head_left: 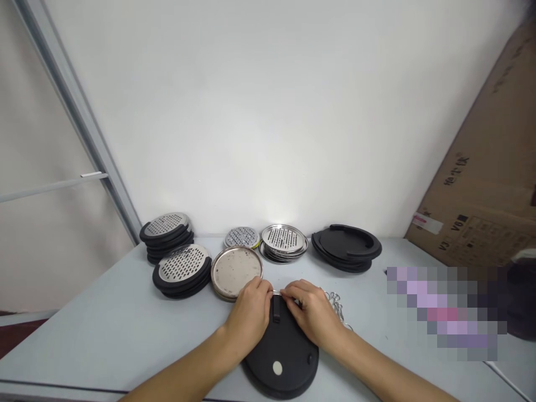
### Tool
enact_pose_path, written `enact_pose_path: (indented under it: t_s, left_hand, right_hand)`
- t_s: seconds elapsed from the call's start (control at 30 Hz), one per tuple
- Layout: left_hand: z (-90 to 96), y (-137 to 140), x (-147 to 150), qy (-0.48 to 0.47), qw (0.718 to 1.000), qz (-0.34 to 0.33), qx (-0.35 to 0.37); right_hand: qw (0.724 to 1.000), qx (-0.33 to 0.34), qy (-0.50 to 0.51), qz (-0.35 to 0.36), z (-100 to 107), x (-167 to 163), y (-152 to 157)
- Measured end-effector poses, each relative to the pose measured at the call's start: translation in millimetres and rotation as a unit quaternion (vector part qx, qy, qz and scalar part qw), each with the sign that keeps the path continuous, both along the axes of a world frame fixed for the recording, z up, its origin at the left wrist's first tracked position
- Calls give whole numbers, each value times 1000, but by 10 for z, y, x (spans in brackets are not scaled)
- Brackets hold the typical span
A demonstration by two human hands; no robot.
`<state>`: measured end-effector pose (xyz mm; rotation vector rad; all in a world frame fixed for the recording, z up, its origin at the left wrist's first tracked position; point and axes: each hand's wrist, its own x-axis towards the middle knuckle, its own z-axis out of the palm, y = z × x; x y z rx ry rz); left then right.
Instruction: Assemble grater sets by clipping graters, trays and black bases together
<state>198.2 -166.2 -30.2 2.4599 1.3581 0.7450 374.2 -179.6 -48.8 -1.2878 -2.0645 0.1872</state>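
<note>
A black round base [291,346] lies at the table's front, with a pale round spot and a small dark knob on its face. At its far end, a thin metal ring [276,292] sits by a raised black tab. My left hand [251,310] pinches this ring from the left, and my right hand [314,312] pinches it from the right. My fingers cover most of the ring. Several loose metal rings [335,304] lie just beyond my right hand. Behind my left hand rests a round metal tray [237,271] with a worn surface.
Stacks of black bases with perforated metal discs [184,263] stand at the left. Grater discs [283,239] and black round bases [345,245] line the wall. A large cardboard box [481,184] leans at the right, with a blurred purple item [439,307] before it.
</note>
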Motion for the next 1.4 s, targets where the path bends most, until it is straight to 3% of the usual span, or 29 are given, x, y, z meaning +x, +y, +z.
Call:
enact_pose_path:
  t_s: [0.63,1.07,1.4]
  left_hand:
    - [28,30,-2,10,1000,10,8]
    - [14,6,3,32,999,8,13]
    - [23,81,3,71,997,-12,32]
  right_hand:
    - [1000,-7,-3,11,-5,-34,14]
    - [1000,13,-16,-21,-10,-62,0]
    - [999,-13,-46,-13,46,-74,2]
